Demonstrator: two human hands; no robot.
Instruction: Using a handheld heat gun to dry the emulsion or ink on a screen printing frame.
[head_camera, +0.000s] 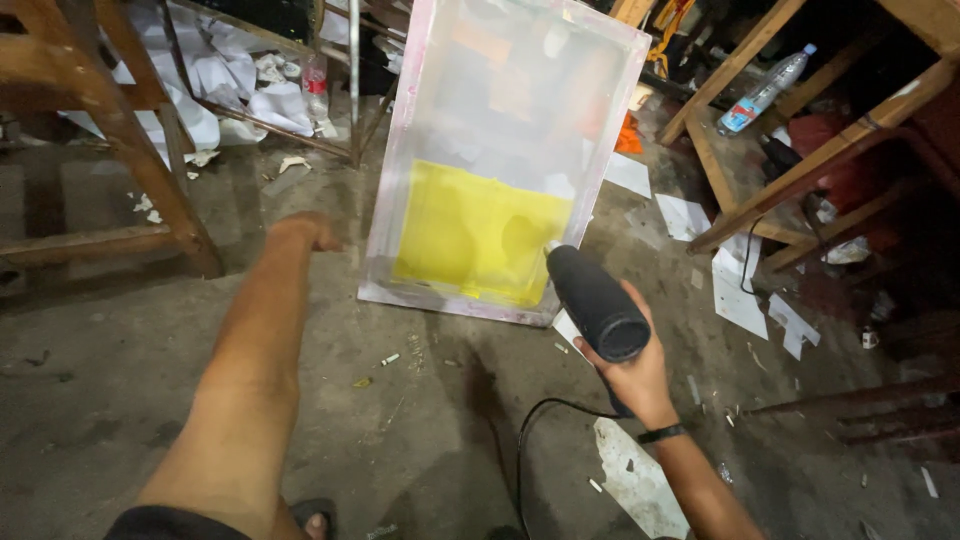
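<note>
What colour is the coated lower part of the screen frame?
Yellow; the screen frame shows it best in the head view.

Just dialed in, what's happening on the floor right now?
A person stands over a screen-printing frame that leans upright on the concrete floor, its lower part coated yellow. The right hand grips a black corded heat gun, nozzle aimed at the yellow patch from close by. The left hand reaches to the frame's left edge; whether it touches is unclear. Paper scraps and a plastic bottle lie around.
</note>
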